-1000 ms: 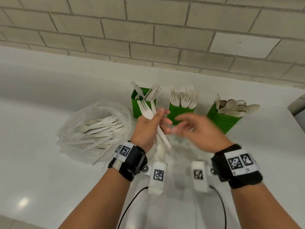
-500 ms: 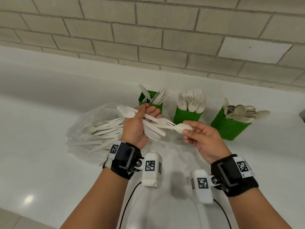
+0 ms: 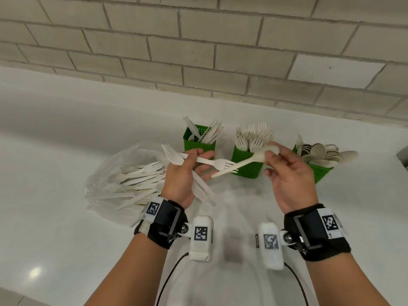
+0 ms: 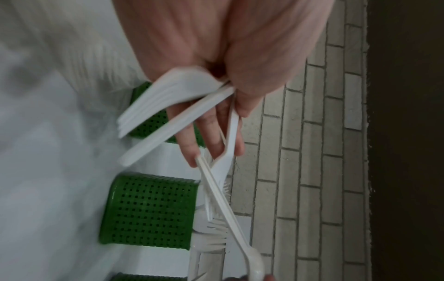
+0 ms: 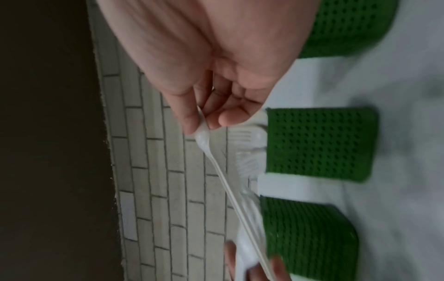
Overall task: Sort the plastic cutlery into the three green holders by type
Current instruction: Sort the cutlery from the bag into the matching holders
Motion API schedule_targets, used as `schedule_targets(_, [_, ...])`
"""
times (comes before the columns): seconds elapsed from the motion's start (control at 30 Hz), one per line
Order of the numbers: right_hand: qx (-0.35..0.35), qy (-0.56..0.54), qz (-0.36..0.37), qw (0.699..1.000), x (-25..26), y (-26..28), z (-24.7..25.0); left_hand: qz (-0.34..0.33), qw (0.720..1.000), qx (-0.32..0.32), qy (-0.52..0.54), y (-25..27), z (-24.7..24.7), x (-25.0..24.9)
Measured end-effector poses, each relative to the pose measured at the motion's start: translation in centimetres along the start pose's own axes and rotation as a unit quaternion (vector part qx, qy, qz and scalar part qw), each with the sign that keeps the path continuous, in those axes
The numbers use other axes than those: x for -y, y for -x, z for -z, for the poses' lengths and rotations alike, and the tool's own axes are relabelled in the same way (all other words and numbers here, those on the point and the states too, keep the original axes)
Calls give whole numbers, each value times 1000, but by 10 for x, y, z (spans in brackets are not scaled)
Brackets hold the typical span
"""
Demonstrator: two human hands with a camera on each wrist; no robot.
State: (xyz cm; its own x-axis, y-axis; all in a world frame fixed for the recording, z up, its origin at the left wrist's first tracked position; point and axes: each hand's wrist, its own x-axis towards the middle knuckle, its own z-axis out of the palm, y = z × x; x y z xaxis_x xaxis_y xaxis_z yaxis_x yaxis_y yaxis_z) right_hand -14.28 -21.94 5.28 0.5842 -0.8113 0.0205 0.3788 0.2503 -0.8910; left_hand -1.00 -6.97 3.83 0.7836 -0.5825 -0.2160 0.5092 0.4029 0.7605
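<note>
**Spoon pulled clear of the left-hand bunch**

Right hand (image 3: 287,171) pinches a spoon (image 3: 254,159) by the bowl, handle pointing back toward the left hand (image 3: 183,173). Half a second ago the spoon lay across the bunch with its handle near the left fingers; now it's lifted up and to the right, and the handle tip looks just free of them. Can't confirm a clean gap from the wrist views, too blurred.

Left hand is clamped on the rest: forks (image 3: 174,155), tines fanned both ways.

Ahead of the right hand: spoon holder (image 3: 320,171), bowls stacked high. Between the hands and beyond: fork holder (image 3: 247,164). Ahead of the left fingers: knife holder (image 3: 198,144). Bag (image 3: 114,173) of unsorted cutlery sits outboard of the left hand.

Read: one piece singled out, type identified, drop into the spoon holder is next. Plenty left in the bag, so the task is well short of done.
</note>
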Motion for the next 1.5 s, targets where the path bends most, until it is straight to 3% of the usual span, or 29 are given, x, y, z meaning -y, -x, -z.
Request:
schedule_targets(0.17, [-14,131,127,983,33,-10,18,-24,999,-6,-45,-1,2,11])
schedule_targets(0.4, [-106,276,295,909,101,-16,51,-19,995,30,-99,0,-2,23])
schedule_targets(0.5, [-130,305,332,883,118,-18,60,-13,992,43,-114,1,-6,26])
schedule_targets(0.77, [-118,441,265,849,77,-37,71,10,982,105,-159,11,-23,31])
schedule_targets(0.8, [-114,481,255,831,71,-39,76,13,980,114,-161,13,-25,30])
schedule_targets(0.9, [-100,615,288,728,54,-46,86,17,975,133,-174,17,-26,26])
schedule_targets(1.0, [-115,655,263,699,51,-51,81,15,971,150,-188,18,-26,24])
schedule_targets(1.1, [-129,730,173,649,52,-51,72,8,969,157,-192,18,-26,23])
schedule_targets(1.13, [-142,732,168,644,51,-48,67,6,969,157,-190,18,-27,22])
schedule_targets(1.17, [-153,712,194,657,49,-42,60,4,970,154,-185,17,-27,21])
schedule_targets(1.23, [-98,624,263,730,44,-24,40,4,976,142,-165,16,-28,19])
schedule_targets(1.27, [-18,575,239,782,39,-13,29,5,980,133,-151,15,-29,18])
schedule_targets(1.3, [81,539,163,823,33,-3,17,2,983,122,-136,13,-29,17])
schedule_targets(1.33, [179,520,53,833,25,7,6,-5,986,110,-123,12,-30,16])
schedule_targets(1.4, [294,493,-120,810,4,21,-4,-20,991,88,-100,9,-30,14])
schedule_targets(1.5, [270,403,-135,864,-18,28,-4,-36,995,64,-70,6,-25,11])
